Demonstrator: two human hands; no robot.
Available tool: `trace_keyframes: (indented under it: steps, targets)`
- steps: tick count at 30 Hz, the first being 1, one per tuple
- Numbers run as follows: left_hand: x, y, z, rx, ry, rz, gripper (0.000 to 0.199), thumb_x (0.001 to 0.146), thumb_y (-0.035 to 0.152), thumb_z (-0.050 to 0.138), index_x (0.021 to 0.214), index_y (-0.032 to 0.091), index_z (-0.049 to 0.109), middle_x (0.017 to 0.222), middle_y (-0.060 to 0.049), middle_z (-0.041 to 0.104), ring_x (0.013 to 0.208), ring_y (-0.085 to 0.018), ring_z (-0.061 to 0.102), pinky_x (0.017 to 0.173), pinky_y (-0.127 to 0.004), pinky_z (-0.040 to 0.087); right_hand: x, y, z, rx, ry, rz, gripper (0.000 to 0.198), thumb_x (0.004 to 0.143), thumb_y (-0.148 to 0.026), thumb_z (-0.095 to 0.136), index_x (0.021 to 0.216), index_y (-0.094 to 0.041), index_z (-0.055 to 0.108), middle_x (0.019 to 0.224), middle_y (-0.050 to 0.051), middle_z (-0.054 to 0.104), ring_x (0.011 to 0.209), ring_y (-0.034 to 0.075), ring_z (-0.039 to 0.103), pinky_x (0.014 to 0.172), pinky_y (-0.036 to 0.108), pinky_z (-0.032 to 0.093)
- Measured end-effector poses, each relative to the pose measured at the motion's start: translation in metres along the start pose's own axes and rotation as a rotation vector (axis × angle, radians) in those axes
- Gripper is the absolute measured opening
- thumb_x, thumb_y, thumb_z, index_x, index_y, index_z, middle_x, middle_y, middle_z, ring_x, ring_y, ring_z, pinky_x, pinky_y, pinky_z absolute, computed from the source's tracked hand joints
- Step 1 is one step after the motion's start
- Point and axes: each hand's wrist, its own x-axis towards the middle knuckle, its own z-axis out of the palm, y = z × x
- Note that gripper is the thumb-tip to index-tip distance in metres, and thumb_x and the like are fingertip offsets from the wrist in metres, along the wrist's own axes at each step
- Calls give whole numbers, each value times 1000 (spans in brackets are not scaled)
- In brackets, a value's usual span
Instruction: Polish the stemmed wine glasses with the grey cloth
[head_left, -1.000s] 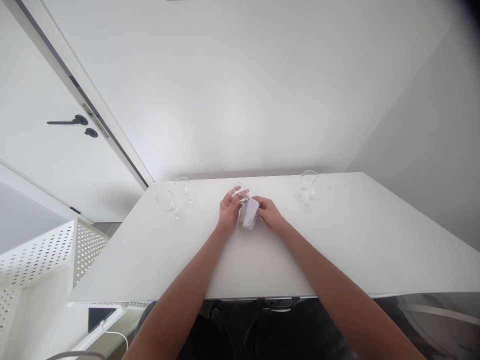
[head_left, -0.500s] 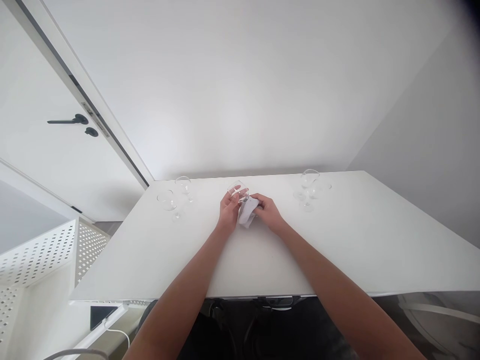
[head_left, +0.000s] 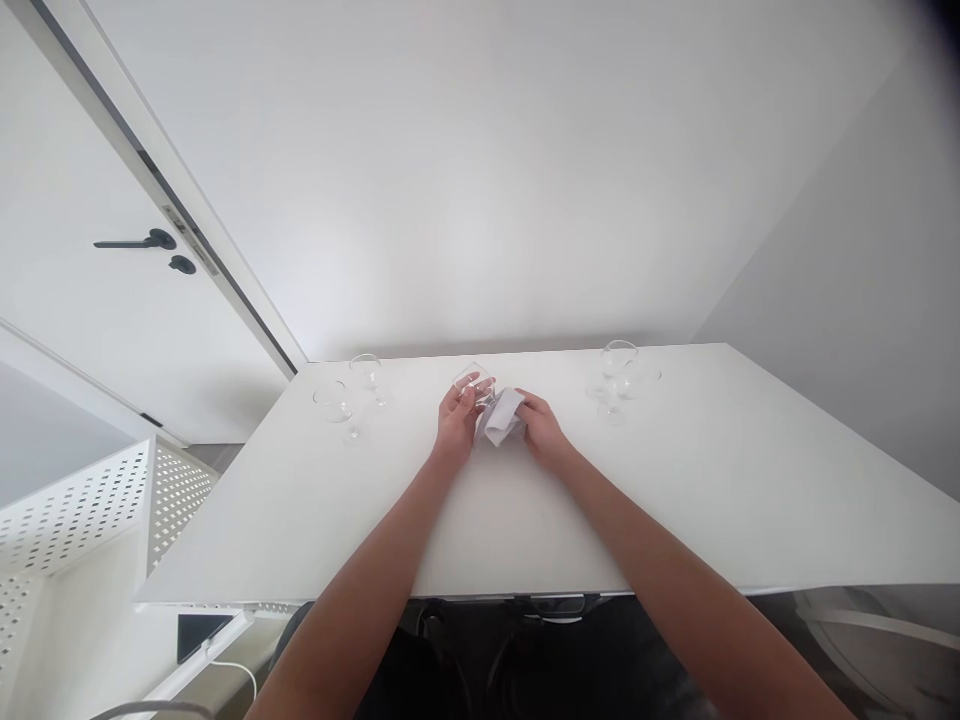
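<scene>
My left hand (head_left: pixel 458 420) is closed around the bowl of a clear stemmed glass (head_left: pixel 472 378), which is tilted over the middle of the table. Between my hands, a pale grey-white cloth (head_left: pixel 503 415) covers the lower part of this glass, so its stem and foot are mostly hidden. My right hand (head_left: pixel 541 428) grips the cloth from the right side, its fingertips partly behind the fabric.
On the white table (head_left: pixel 337 530), two stemmed glasses stand at left, a nearer one (head_left: pixel 334 402) and a farther one (head_left: pixel 366 370). Two more, one (head_left: pixel 619 357) behind another (head_left: pixel 636 380), stand at right. A wall rises behind; a door (head_left: pixel 67 300) is at left.
The cloth has shifted slightly up and right and its folds look different, with my right hand turned a little. My left hand keeps its hold on the glass.
</scene>
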Motion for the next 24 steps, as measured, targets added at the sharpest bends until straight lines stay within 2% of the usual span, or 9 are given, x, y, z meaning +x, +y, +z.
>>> trace_keyframes:
  steps: [3, 6, 8, 11, 14, 18, 20, 24]
  targets:
    - [1, 1, -1, -31, 32, 20, 50, 85, 52, 74, 125, 24, 63, 139, -14, 63, 123, -27, 62, 100, -41, 46, 6, 3, -11, 123, 198, -99, 16, 81, -39, 66, 86, -24, 65, 92, 3, 64, 85, 20, 55, 76, 33, 44]
    - [2, 3, -4, -53, 69, 43, 51, 85, 52, 74, 127, 26, 61, 146, -14, 57, 130, -27, 57, 103, -41, 47, 13, 7, -25, 221, 364, -155, 21, 82, -45, 64, 87, -25, 63, 92, 4, 64, 93, 24, 57, 79, 38, 47]
    - [3, 3, -6, -57, 87, 64, 51, 84, 51, 75, 127, 27, 61, 148, -13, 56, 135, -27, 53, 104, -41, 47, 15, 9, -30, 255, 368, -145, 29, 82, -54, 63, 89, -26, 61, 91, 6, 65, 97, 28, 58, 79, 43, 48]
    - [3, 3, -7, -56, 110, 101, 53, 83, 48, 78, 128, 28, 59, 149, -13, 55, 140, -28, 49, 105, -42, 48, 13, 10, -26, 290, 263, -70, 34, 79, -57, 66, 93, -27, 62, 94, 8, 67, 99, 32, 60, 76, 47, 49]
    - [2, 4, -5, -46, 120, 128, 59, 81, 45, 80, 133, 30, 57, 149, -13, 54, 142, -29, 47, 106, -43, 48, 8, 5, -16, 281, 131, 6, 28, 81, -53, 65, 87, -26, 63, 94, 8, 66, 96, 29, 60, 75, 45, 49]
    - [2, 5, -3, -15, 135, 160, 62, 79, 44, 82, 134, 31, 58, 148, -12, 54, 141, -30, 47, 107, -43, 48, 2, -1, -11, 146, 36, 8, 26, 82, -47, 66, 73, -26, 53, 76, 4, 57, 78, 23, 54, 69, 38, 44]
    - [2, 5, -4, -7, 146, 178, 61, 78, 43, 83, 133, 31, 58, 149, -12, 54, 141, -30, 47, 107, -43, 49, 2, -1, -15, 118, 85, -11, 25, 77, -40, 70, 73, -25, 50, 73, 1, 51, 71, 19, 47, 65, 34, 39]
    - [3, 7, -6, -19, 185, 218, 59, 80, 43, 82, 133, 33, 57, 152, -10, 51, 142, -28, 46, 109, -43, 48, 6, 3, -22, 10, 291, -108, 25, 72, -30, 68, 74, -24, 44, 72, -2, 42, 68, 16, 39, 62, 30, 33]
